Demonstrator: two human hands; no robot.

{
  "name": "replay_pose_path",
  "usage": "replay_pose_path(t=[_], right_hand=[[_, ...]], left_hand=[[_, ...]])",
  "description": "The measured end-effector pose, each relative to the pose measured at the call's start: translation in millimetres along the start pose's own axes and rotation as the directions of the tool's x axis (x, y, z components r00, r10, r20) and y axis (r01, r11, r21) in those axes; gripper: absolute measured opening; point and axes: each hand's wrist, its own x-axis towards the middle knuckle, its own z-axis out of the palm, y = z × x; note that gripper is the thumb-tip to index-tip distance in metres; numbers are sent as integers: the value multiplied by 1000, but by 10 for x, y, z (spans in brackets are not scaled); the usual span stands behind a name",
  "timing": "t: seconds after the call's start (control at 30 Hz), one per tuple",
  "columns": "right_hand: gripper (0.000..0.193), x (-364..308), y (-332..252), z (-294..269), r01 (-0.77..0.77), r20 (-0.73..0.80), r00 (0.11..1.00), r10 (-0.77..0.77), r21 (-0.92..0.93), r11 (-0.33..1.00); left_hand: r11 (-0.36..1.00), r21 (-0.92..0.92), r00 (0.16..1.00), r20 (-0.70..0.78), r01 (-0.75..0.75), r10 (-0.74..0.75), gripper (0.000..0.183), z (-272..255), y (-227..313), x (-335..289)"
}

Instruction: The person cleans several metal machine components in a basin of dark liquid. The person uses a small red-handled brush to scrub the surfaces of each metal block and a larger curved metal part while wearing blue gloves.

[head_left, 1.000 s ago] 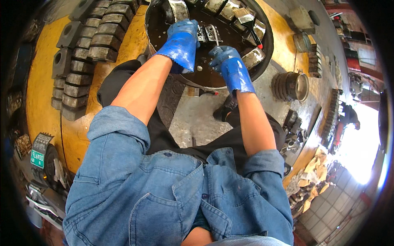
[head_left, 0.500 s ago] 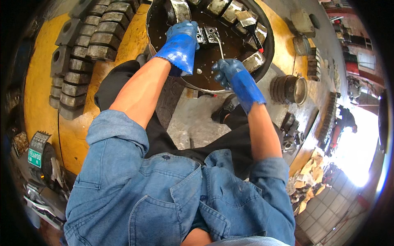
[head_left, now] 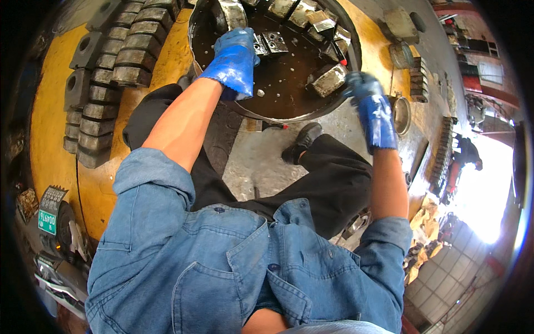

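Note:
My left hand [head_left: 233, 51], in a blue rubber glove, is closed on a metal block [head_left: 273, 43] with drilled holes, held over a round tub [head_left: 281, 119] of dark liquid. Its fingers are partly hidden behind the glove. My right hand [head_left: 365, 92], gloved the same way, is at the tub's right rim, smeared by motion. I cannot make out whether anything is in it. Nearest to it inside the tub is a wet metal block [head_left: 329, 80]. A paintbrush [head_left: 322, 21] with a dark, red-tipped handle lies over the blocks at the tub's right side.
Rows of metal blocks [head_left: 133, 58] line the yellow floor on the left. A second brush [head_left: 255, 125] lies on the floor below the tub, near my shoe [head_left: 303, 143]. To the right are a metal ring [head_left: 401, 116] and a stack of smaller blocks [head_left: 419, 80].
My right hand has moved right, from the tub's front to its right rim. The thin rod it held against the block is no longer visible. My left hand keeps its grip.

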Motion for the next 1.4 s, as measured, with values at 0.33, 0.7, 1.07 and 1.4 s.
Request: replay_pose_path(t=[0.33, 0.7, 1.07, 1.4], right_hand=[[19, 1254, 1193, -570, 117, -91, 955, -283, -760, 639], [33, 1771, 957, -133, 240, 89, 960, -266, -755, 610], [41, 1712, 868, -154, 186, 164, 982, -89, -879, 438], [33, 1002, 582, -38, 122, -62, 973, -224, -684, 719]], left_hand=[[999, 41, 990, 137, -15, 9, 57, -116, 372, 9], [985, 121, 991, 64, -127, 120, 62, -23, 509, 67], [989, 95, 991, 75, -114, 107, 68, -62, 566, 49], [991, -35, 988, 85, -126, 128, 87, -41, 502, 41]])
